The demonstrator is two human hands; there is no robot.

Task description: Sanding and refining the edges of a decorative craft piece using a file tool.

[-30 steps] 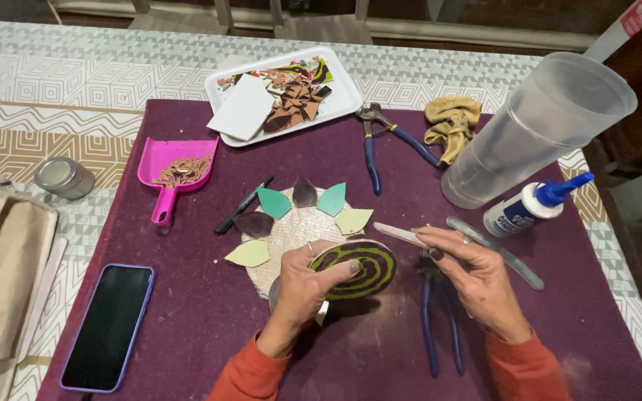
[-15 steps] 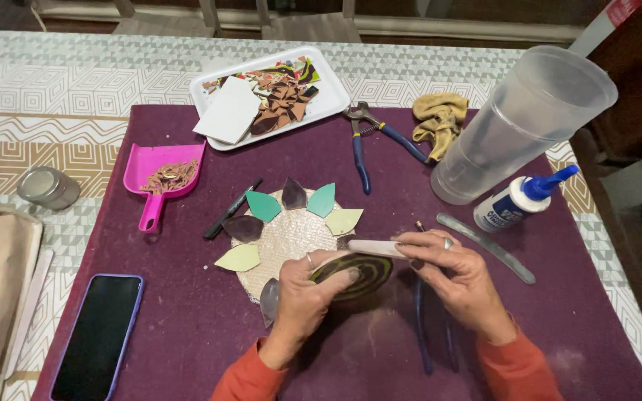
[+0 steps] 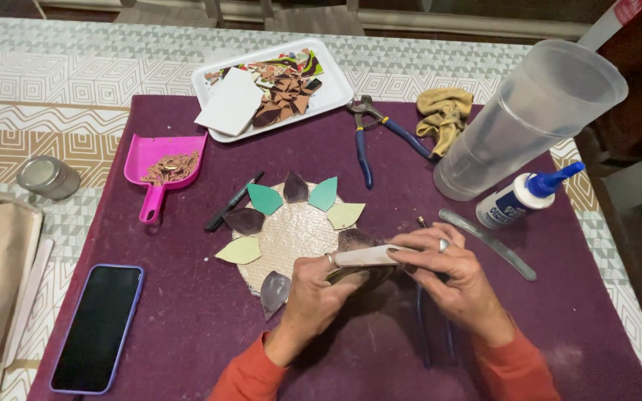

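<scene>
The round disc (image 3: 358,273) sits near the middle of the desk, tipped up on its edge so only a thin dark side shows. The left hand (image 3: 321,289) is closed around it and holds it from below. The right hand (image 3: 447,278) is closed on a flat pale file (image 3: 369,255), which lies across the top edge of the disc and touches it.

To do this well, I think the left hand should hold the disc tight so it does not wobble. The file should stay flat on the edge and slide with soft, even strokes. Turning the disc a little at a time would help make the edge smooth all the way round. Fingers should stay off the sharp rim.

Just behind the disc lies a round mesh base (image 3: 291,234) with leaf-shaped pieces (image 3: 264,198) around it. Blue pliers (image 3: 432,327) lie under the right hand. A glue bottle (image 3: 521,198) stands to the right, and a phone (image 3: 98,327) lies near on the left. All of it rests on a purple mat (image 3: 187,312).
</scene>
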